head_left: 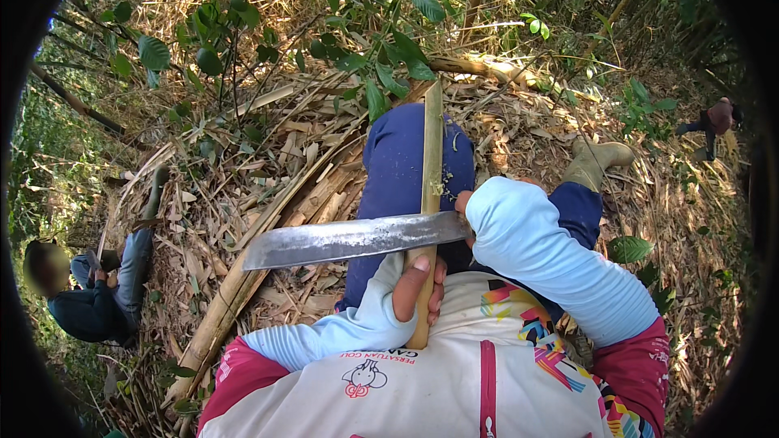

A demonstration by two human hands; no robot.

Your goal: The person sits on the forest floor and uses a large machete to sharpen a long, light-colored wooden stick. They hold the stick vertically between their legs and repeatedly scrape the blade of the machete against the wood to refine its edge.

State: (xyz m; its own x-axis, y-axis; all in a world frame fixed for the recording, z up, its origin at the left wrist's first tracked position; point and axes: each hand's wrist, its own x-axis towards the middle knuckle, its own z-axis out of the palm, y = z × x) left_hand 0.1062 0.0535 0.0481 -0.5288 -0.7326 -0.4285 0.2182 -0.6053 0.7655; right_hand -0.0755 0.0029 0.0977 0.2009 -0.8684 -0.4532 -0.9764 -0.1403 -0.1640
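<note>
My left hand [415, 284] is wrapped round the lower part of a bamboo strip [432, 162], which runs from my belly up over my bent knee. Across the strip lies the broad steel blade of a machete [349, 239], its tip pointing left. At the blade's right end is my right hand [466, 211], closed where the handle would be; the sleeve hides the handle and most of its fingers. Small pale shavings [438, 188] cling to the strip and to my blue trousers [398, 154] just above the blade.
Long split bamboo pieces [219, 316] lie on the leaf litter to my left. One person [97, 292] sits at the far left, and another person [716, 122] is at the far right. Leafy branches [381, 65] hang in front of my knee. My boot [596, 164] rests at the right.
</note>
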